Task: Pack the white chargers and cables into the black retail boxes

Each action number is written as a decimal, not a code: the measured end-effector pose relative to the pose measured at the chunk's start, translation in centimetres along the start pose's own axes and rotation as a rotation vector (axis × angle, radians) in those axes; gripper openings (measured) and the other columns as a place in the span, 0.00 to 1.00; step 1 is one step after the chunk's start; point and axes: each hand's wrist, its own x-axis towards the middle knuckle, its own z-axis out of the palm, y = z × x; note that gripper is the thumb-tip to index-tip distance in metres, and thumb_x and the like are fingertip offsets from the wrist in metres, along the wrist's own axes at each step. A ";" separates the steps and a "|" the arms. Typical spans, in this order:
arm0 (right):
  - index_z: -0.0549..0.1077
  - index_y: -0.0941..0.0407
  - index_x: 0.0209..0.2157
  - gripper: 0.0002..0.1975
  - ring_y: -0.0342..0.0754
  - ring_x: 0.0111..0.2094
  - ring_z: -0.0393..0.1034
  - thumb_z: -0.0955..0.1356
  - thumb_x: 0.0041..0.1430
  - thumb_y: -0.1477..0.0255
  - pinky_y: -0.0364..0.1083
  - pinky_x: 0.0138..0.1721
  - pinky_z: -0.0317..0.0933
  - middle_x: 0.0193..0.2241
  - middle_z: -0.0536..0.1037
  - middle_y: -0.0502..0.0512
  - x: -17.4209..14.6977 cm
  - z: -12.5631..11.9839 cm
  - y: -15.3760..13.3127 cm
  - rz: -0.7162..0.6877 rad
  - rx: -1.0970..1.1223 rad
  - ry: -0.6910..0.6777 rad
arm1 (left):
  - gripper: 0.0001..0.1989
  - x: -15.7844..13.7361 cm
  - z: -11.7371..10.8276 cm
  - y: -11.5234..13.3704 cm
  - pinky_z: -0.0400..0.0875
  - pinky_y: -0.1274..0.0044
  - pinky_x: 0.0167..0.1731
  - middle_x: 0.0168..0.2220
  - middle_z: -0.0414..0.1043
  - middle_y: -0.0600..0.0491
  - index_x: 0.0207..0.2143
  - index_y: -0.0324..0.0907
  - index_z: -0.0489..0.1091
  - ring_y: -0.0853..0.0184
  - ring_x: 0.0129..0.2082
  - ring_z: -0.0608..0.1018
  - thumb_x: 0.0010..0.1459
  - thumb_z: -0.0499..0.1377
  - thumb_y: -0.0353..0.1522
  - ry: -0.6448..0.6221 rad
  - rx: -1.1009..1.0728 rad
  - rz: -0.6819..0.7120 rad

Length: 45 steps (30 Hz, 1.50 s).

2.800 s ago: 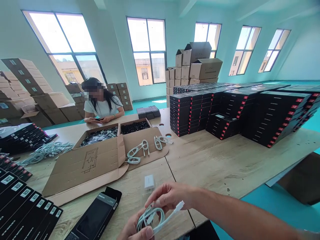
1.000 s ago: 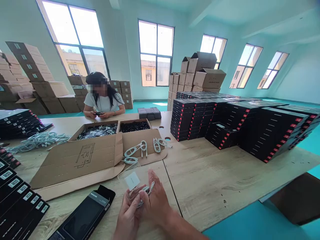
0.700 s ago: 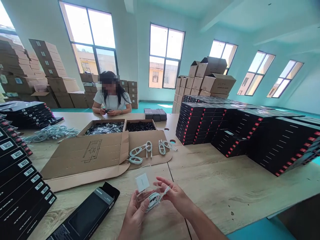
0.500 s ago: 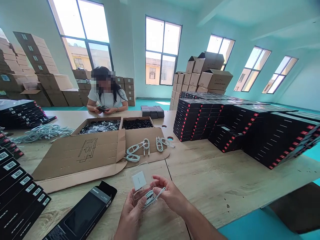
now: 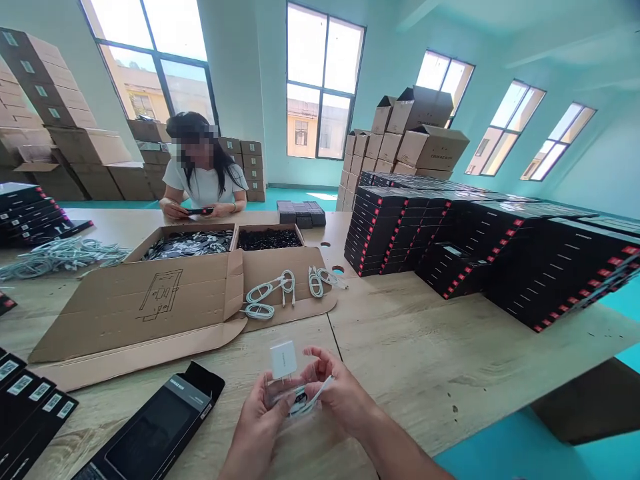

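Note:
Over the near table, my left hand (image 5: 261, 415) is closed around a clear plastic tray (image 5: 274, 392). A white charger plug (image 5: 283, 360) stands at the tray's upper end, its metal prongs pointing down. My right hand (image 5: 343, 393) pinches a coiled white cable (image 5: 314, 404) at the tray's lower end, against my left thumb. How far the cable sits inside the tray is hidden by my fingers. To the left lies a black box (image 5: 155, 427) with its end flap open and a dark screen-like panel on its face.
Several white cables (image 5: 273, 290) lie on flattened cardboard (image 5: 125, 310). Behind it are cartons of small parts (image 5: 187, 245) and a seated co-worker (image 5: 205, 170) holding a dark object. Stacked black boxes (image 5: 430, 230) stand at right, others (image 5: 35, 393) at left, near a cable pile (image 5: 63, 257).
The view has shifted slightly right and down. Both hands keep their hold on the tray and cable; the charger looks more upright. The co-worker's dark object is now held flatter.

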 end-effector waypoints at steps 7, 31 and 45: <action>0.71 0.52 0.58 0.33 0.50 0.47 0.75 0.76 0.48 0.72 0.49 0.49 0.65 0.45 0.80 0.54 -0.1 -0.5 0.8 -0.063 -0.055 -0.068 | 0.27 1.5 -0.4 -0.6 0.77 0.64 0.45 0.38 0.85 0.42 0.36 0.40 0.76 0.48 0.43 0.84 0.32 0.78 0.40 0.148 0.029 0.048; 0.78 0.56 0.51 0.23 0.54 0.48 0.73 0.70 0.52 0.71 0.50 0.49 0.66 0.46 0.80 0.57 -2.3 3.6 -1.4 -0.298 -0.310 0.159 | 0.27 -2.2 -1.3 1.2 0.74 0.64 0.58 0.56 0.79 0.48 0.49 0.48 0.79 0.46 0.66 0.68 0.42 0.73 0.34 0.077 -0.238 0.100; 0.81 0.60 0.36 0.22 0.43 0.24 0.66 0.78 0.44 0.59 0.41 0.22 0.53 0.25 0.77 0.52 -2.5 5.5 -2.0 -0.179 0.214 0.171 | 0.33 -2.5 -0.8 0.3 0.67 0.55 0.62 0.54 0.80 0.45 0.50 0.47 0.76 0.43 0.61 0.74 0.38 0.76 0.36 0.153 -0.115 0.224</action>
